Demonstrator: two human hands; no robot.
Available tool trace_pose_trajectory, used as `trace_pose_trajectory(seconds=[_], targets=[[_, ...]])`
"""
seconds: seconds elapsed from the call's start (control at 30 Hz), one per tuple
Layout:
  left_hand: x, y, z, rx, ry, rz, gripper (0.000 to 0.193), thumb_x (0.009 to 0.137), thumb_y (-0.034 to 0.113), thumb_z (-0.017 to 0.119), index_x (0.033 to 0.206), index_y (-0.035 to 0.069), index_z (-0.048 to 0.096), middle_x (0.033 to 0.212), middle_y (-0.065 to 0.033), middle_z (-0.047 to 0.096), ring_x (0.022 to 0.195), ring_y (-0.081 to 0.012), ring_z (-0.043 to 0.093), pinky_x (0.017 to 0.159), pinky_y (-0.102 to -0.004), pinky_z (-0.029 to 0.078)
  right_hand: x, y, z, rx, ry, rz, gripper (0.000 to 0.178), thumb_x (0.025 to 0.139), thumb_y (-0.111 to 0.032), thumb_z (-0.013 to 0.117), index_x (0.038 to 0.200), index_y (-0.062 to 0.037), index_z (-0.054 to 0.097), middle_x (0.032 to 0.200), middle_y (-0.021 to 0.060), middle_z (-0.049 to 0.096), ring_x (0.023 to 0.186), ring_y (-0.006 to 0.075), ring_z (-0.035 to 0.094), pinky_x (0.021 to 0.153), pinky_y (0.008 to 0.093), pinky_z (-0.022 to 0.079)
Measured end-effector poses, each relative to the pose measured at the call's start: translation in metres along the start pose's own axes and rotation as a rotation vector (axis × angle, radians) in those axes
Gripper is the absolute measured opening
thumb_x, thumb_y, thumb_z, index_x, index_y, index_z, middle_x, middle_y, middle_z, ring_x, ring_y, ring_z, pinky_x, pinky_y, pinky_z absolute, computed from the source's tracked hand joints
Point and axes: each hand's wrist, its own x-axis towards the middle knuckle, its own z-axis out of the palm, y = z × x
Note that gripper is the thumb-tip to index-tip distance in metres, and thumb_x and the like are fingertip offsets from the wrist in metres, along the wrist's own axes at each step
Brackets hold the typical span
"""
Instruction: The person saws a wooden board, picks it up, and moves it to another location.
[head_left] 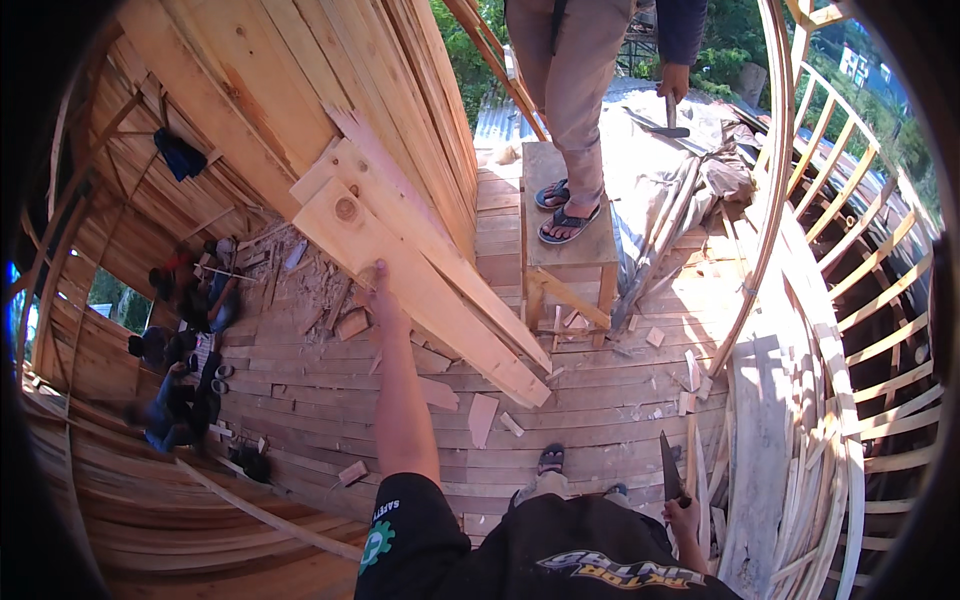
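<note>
My left arm reaches forward, and my left hand (376, 297) is closed at the lower edge of a pale wooden plank (410, 285), with one digit lying on its face. This plank has a dark knot near its upper end. It slants down to the right, overlapping a second plank (455, 268). Low on the right, near my body, my right hand (683, 515) grips a handsaw (669, 468), its dark blade pointing up and away from me. The saw is apart from the planks.
A co-worker in sandals stands on a wooden stool (570, 165), holding a hammer (668, 125). Offcuts (482, 420) litter the slatted floor (400, 430). Long strips (800, 480) lie along the right beside a curved slatted railing (850, 180). Other people sit at far left.
</note>
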Motion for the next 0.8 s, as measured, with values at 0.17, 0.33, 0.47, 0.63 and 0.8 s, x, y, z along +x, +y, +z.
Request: trace_pose_trajectory(seconds=[0.17, 0.33, 0.47, 0.63, 0.8], targets=[[0.033, -0.006, -0.002, 0.105, 0.038, 0.000, 0.061, 0.086, 0.036, 0.067, 0.128, -0.002, 0.047, 0.120, -0.0133, 0.056, 0.107, -0.0237, 0.056, 0.089, -0.0350, 0.048, 0.009, 0.010, 0.014, -0.074, 0.004, -0.010, 0.011, 0.077, 0.000, 0.062, 0.073, -0.0026, 0.052, 0.063, 0.0066, 0.058, 0.050, 0.0145, 0.059, 0.041, 0.0244, 0.047], [0.047, 0.000, -0.007, 0.186, -0.072, 0.015, 0.064, 0.088, 0.037, 0.066, 0.132, -0.003, 0.042, 0.124, -0.0141, 0.054, 0.108, -0.0246, 0.056, 0.092, -0.0354, 0.047, -0.001, 0.003, 0.025, -0.128, 0.015, 0.042, 0.009, 0.080, -0.002, 0.063, 0.081, 0.0005, 0.055, 0.069, 0.0090, 0.063, 0.055, 0.0156, 0.063, 0.048, 0.0273, 0.050], [0.049, 0.006, -0.017, 0.252, -0.132, 0.022, 0.068, 0.088, 0.037, 0.066, 0.134, -0.003, 0.038, 0.128, -0.0145, 0.051, 0.110, -0.0249, 0.056, 0.093, -0.0358, 0.047, 0.003, 0.017, 0.023, -0.256, -0.010, 0.067, 0.007, 0.081, -0.003, 0.063, 0.085, 0.0010, 0.057, 0.070, 0.0078, 0.064, 0.057, 0.0146, 0.064, 0.050, 0.0269, 0.051], [0.052, 0.003, -0.014, 0.261, -0.104, -0.036, 0.070, 0.086, 0.036, 0.068, 0.134, -0.005, 0.037, 0.128, -0.0154, 0.051, 0.110, -0.0250, 0.056, 0.093, -0.0358, 0.048, -0.007, 0.018, 0.023, -0.307, 0.002, 0.147, 0.008, 0.081, -0.003, 0.062, 0.085, 0.0007, 0.057, 0.070, 0.0075, 0.064, 0.057, 0.0142, 0.065, 0.049, 0.0272, 0.051], [0.049, 0.009, -0.002, 0.366, -0.061, -0.065, 0.066, 0.084, 0.031, 0.072, 0.131, -0.005, 0.042, 0.124, -0.0156, 0.054, 0.107, -0.0253, 0.057, 0.089, -0.0365, 0.050, -0.014, 0.055, 0.013, -0.199, 0.058, 0.151, 0.009, 0.082, -0.001, 0.060, 0.088, 0.0008, 0.054, 0.069, 0.0085, 0.061, 0.053, 0.0151, 0.061, 0.047, 0.0281, 0.049]])
